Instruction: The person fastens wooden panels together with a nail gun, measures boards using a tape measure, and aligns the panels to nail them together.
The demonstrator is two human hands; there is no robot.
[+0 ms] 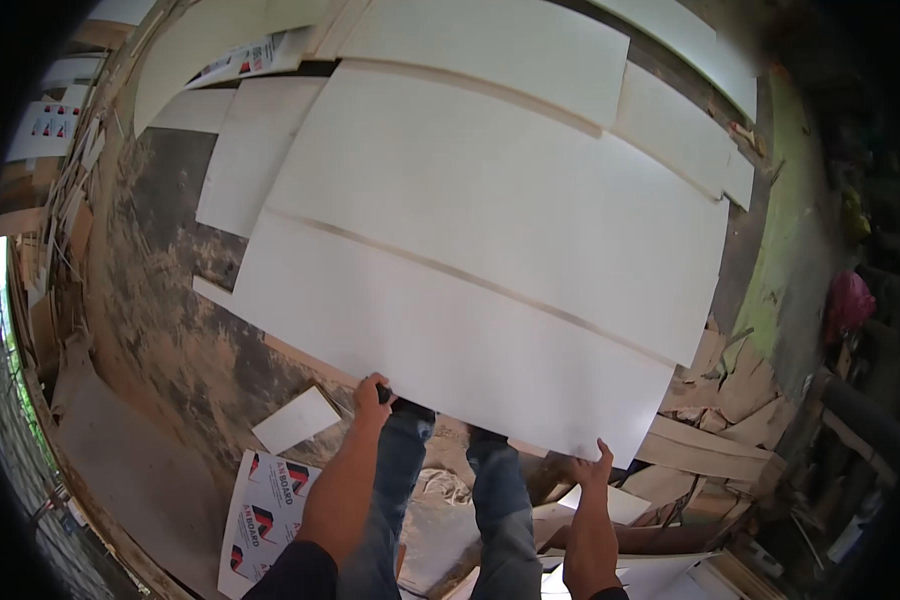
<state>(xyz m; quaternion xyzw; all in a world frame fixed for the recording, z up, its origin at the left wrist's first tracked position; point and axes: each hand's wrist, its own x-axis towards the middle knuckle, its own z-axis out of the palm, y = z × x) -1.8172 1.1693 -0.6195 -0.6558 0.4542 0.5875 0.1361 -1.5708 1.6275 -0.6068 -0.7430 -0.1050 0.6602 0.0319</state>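
A large white board (450, 335) lies in front of me, its near edge just above my legs. At the left part of that edge, my left hand (372, 393) is closed round the rim, with a small black object (384, 394) against its fingers that I cannot make out. My right hand (594, 466) grips the near edge close to the right corner, thumb raised and the other fingers partly hidden beneath. Behind it lies another wide white board (500, 210), with a long step marking where the two meet.
More white sheets (490, 50) lie at the back. A small white offcut (297, 420) and a printed board (265, 520) lie at the left on the dusty floor (185, 330). Brown scrap strips (705, 445) are heaped at the right. A pink bag (850, 302) sits farther right.
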